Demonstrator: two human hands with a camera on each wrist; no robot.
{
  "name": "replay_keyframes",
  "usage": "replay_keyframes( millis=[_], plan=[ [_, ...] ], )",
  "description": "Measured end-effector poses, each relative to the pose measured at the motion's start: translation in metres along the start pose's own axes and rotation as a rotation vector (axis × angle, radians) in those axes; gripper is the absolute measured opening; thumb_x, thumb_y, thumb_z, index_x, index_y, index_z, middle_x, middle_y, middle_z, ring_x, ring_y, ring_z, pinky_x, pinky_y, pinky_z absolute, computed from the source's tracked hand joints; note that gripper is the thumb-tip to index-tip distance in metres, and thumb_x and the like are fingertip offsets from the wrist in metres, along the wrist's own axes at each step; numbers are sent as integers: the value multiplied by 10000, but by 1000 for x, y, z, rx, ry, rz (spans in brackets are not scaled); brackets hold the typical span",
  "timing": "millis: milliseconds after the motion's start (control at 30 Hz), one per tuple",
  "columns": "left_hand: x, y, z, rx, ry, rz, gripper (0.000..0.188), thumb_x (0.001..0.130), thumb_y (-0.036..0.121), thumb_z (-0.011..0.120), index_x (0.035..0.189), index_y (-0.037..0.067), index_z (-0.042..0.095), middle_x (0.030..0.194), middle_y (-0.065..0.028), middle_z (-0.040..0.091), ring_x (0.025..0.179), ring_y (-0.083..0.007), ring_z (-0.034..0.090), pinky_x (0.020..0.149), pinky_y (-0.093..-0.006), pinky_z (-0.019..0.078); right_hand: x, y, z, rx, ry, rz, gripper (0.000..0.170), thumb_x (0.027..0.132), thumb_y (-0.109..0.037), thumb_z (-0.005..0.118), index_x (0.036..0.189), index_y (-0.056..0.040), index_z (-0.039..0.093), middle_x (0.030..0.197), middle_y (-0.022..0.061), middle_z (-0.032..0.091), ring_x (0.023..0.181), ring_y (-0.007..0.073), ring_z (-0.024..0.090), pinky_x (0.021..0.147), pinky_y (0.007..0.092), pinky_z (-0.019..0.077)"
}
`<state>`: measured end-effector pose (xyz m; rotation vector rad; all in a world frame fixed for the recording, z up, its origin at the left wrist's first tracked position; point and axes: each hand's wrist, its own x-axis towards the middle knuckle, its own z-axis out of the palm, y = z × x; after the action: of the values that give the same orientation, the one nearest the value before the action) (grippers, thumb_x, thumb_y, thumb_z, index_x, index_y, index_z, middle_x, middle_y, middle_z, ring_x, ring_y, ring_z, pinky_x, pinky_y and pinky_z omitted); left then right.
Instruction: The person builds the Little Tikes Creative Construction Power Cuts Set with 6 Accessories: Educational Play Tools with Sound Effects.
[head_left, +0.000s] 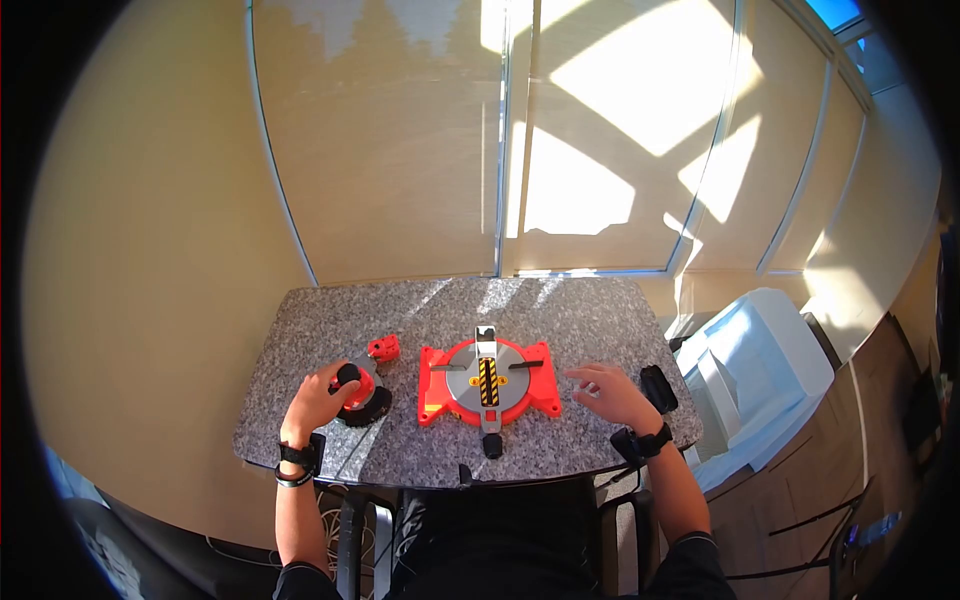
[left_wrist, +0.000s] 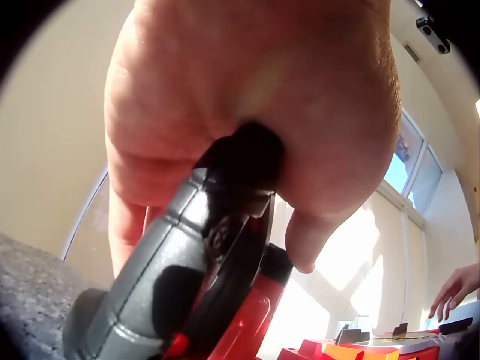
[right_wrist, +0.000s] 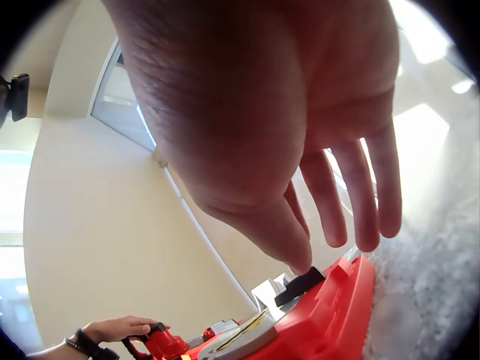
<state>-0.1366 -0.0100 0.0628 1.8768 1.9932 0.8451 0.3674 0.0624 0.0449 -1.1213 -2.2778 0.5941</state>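
Observation:
A red and black toy saw head [head_left: 362, 400] stands at the left of the table, its black handle [left_wrist: 161, 270] rising under the palm of my left hand [head_left: 316, 402]. In the left wrist view the fingers reach down past the handle, and the thumb hangs loose on the other side. Right of it sits the red toy mitre saw base [head_left: 432, 395], with a grey round plate [head_left: 464, 394] and a yellow-and-black striped strip. My right hand [head_left: 612, 396] hovers just right of the base, fingers spread and holding nothing.
The speckled grey table [head_left: 330, 310] runs to shaded windows at the back. On its right edge lies a black object [head_left: 657, 388]. A pale blue chair [head_left: 760, 365] stands beyond that edge, and a wall [head_left: 150, 250] borders the left side.

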Motion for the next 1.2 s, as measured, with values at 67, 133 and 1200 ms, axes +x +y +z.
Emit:
replay_keyframes(
  millis=[67,133,1200],
  plan=[
    [1,3,0,-17,-17,-4,530,858,280,774,1297,13,643,1170,-234,712,1117,-378,685,980,-422,534,-4,-2,-1,-7,-12,11,422,875,-143,741,1289,-107,668,1113,145,698,915,299,695,810,391,568],
    [2,2,0,12,-15,12,483,848,281,777,1241,22,671,1060,-229,735,1027,-376,714,910,-420,559,-5,-2,-2,-36,-13,15,405,878,-157,744,1275,-107,676,1132,147,699,918,309,696,820,398,564],
    [-24,64,-32,119,331,294,449,814,160,775,1210,-14,654,946,-235,728,844,-409,723,752,-426,576,44,-49,-24,-145,156,-163,327,893,-151,699,1205,-55,681,1213,154,673,1135,344,626,974,431,517]
  ],
)
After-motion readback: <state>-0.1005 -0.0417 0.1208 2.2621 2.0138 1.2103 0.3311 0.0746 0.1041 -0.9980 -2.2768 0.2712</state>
